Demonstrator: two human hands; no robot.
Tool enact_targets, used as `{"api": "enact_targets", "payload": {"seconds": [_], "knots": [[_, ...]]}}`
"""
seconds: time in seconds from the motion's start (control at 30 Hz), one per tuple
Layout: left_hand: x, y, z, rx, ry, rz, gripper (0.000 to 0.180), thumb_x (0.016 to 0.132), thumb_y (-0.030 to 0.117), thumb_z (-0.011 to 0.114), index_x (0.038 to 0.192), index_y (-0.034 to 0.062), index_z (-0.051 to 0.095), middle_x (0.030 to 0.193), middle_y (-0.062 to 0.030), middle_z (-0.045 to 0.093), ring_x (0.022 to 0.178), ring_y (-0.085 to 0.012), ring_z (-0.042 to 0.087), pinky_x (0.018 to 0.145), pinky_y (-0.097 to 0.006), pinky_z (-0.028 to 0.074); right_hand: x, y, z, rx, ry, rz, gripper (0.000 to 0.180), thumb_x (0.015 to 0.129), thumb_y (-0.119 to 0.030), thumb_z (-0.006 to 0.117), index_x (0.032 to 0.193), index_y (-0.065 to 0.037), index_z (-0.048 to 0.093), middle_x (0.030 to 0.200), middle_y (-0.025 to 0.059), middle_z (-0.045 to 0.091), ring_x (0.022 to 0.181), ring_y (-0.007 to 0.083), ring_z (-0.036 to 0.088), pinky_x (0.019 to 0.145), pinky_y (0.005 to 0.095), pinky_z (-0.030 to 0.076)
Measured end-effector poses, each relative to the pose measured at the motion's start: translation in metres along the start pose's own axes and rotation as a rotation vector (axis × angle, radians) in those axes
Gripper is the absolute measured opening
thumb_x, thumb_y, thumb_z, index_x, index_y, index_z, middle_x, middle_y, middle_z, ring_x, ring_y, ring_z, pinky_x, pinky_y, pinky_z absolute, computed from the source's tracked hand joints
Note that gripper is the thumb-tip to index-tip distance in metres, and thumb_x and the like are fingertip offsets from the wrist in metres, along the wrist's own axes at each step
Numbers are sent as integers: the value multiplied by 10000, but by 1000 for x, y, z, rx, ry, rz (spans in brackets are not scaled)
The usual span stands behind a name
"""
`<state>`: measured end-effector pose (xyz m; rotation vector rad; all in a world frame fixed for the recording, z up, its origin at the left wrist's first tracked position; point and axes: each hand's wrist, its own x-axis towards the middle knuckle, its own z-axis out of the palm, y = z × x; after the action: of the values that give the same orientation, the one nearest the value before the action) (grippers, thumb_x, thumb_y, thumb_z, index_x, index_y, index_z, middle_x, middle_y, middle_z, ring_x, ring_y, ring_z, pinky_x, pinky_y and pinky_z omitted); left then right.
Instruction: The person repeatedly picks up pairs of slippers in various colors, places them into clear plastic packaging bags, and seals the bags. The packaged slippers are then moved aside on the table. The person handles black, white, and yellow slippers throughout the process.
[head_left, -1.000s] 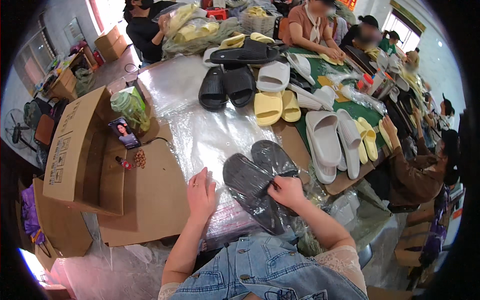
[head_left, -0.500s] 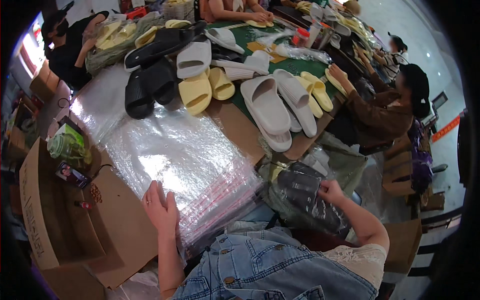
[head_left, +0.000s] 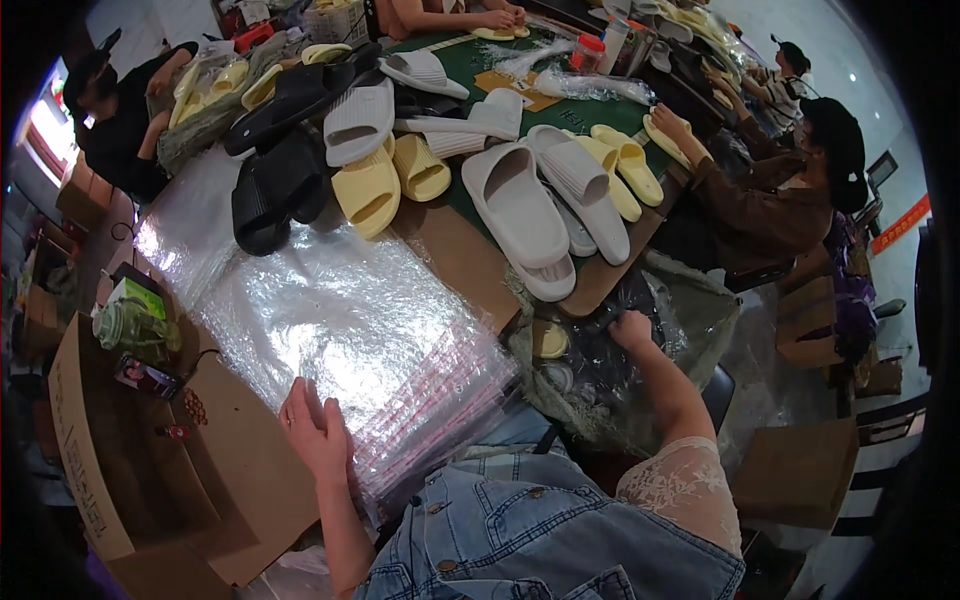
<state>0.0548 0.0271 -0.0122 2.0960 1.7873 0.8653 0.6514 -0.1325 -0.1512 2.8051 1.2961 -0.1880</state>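
Note:
My left hand (head_left: 318, 428) lies at the near left edge of a stack of clear plastic bags (head_left: 340, 300) with pink seal strips. Its fingers are stretched out and hold nothing. On the right, my right hand (head_left: 630, 330) is closed on a clear plastic bag of black slippers (head_left: 636, 290), down inside an open woven sack (head_left: 706, 300). The fingertips are partly hidden. Beside that hand in the sack are a yellow slipper (head_left: 549, 340) and crumpled clear plastic. Beyond the stack lie loose slippers: black (head_left: 264, 200), yellow (head_left: 366, 192) and grey (head_left: 515, 200).
A cardboard box (head_left: 100, 440) stands at the left, near a green jar (head_left: 135, 325) and a phone (head_left: 147, 376). Several people sit around the table, one in brown (head_left: 765, 215) at the right. A red-lidded container (head_left: 587, 52) stands at the back.
My right hand has moved forward and slightly left, taking the bagged black slippers deeper into the sack. My left hand has barely moved. The view has shifted slightly.

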Motion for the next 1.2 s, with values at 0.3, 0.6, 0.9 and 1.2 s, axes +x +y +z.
{"api": "enact_targets", "payload": {"seconds": [0.3,0.6,0.9,1.2], "knots": [[-1,-2,2,23,-5,-15,541,908,225,671,1399,32,554,1395,-162,596,1311,-366,481,1125,-481,363,-21,8,12,163,-224,-59,331,789,-358,681,850,-34,712,889,208,727,901,396,706,807,515,556],[1,-7,3,22,20,53,509,905,199,665,1375,29,572,1408,-152,593,1319,-364,481,1126,-480,366,24,-10,66,151,-317,362,381,895,-308,599,1131,-26,696,1199,221,703,1133,368,676,955,477,537],[2,-4,6,-88,75,73,426,857,188,683,1250,33,630,1348,-175,622,1262,-386,525,1089,-481,397,-23,-33,-16,-173,-277,96,479,874,-467,648,1046,-26,722,1082,208,734,1068,378,702,939,472,552],[-2,-11,5,-91,105,76,416,850,194,686,1232,36,645,1352,-158,624,1263,-374,531,1088,-477,408,-60,-194,-210,554,473,-437,280,902,-318,717,815,-59,657,732,88,651,689,285,655,628,422,486]]}}
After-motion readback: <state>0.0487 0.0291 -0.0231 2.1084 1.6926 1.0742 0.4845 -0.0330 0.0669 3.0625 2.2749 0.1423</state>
